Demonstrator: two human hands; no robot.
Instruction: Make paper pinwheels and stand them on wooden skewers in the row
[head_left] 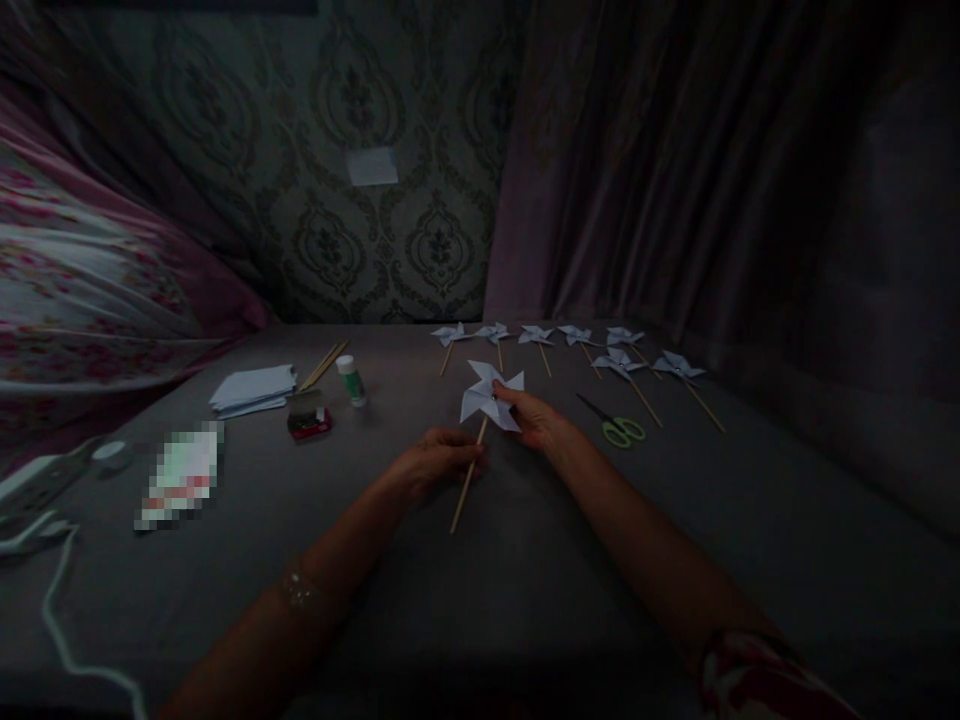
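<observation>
Grasping one pinwheel (478, 402) with both hands, just right of the frame's middle. Pinched at the hub and right-side blades by the right hand (536, 418), reaching in from the lower right; gripped on its stick (465, 492), a little below the paper head, by the left hand (439, 455), coming in from the lower left. Slanting along its long axis from the head at upper right to a free stick end at lower left. Nearer the head with the right hand, nearer the stick's middle with the left; to the left hand, lying up and to the right at the head. Just beyond the right hand, to the right of centre, scissors (622, 431) with green handles, tips toward the upper left. Farther out, across the upper right of the worktop (780, 500), seven more pinwheels (535, 335), most with sticks trailing to the lower right. Out toward the left of the frame, a capped tube (351, 382), a red box (309, 423), loose sticks (324, 367) and stacked paper (253, 390).
</observation>
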